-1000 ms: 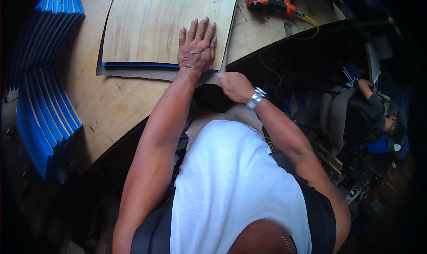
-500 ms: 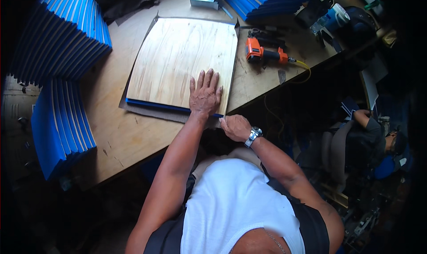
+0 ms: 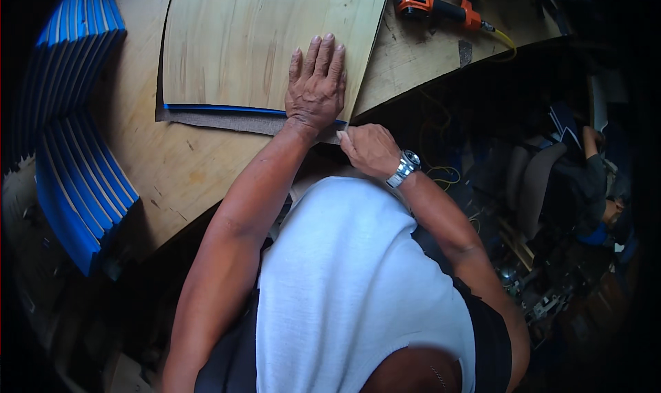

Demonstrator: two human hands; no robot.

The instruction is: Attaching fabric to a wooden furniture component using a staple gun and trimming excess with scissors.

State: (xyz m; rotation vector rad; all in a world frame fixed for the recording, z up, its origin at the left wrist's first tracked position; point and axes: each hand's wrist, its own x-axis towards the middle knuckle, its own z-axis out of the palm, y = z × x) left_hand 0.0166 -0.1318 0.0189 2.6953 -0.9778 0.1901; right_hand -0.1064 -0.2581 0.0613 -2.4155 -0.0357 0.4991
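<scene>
A square plywood board (image 3: 241, 48) lies on the table with a thin blue layer (image 3: 227, 108) showing under its near edge. Dark grey fabric (image 3: 227, 121) sticks out from beneath, along the near and left sides. My left hand (image 3: 317, 90) rests flat on the board near its close right corner, fingers stretched out. Just off that corner, my right hand (image 3: 372, 148) is closed with its thumb on the fabric's edge, pinching it at the table's front. The fingers under the fabric are hidden.
An orange and black air-powered tool (image 3: 441, 8) with a yellow hose lies right of the board. Stacks of blue-covered panels (image 3: 79, 186) stand on the table's left side. The table (image 3: 186, 166) has a slanting front edge. Another person (image 3: 599, 186) sits at the right.
My view has shifted down and closer, so the board and tool appear higher up. Both hands keep their places at the board's near right corner.
</scene>
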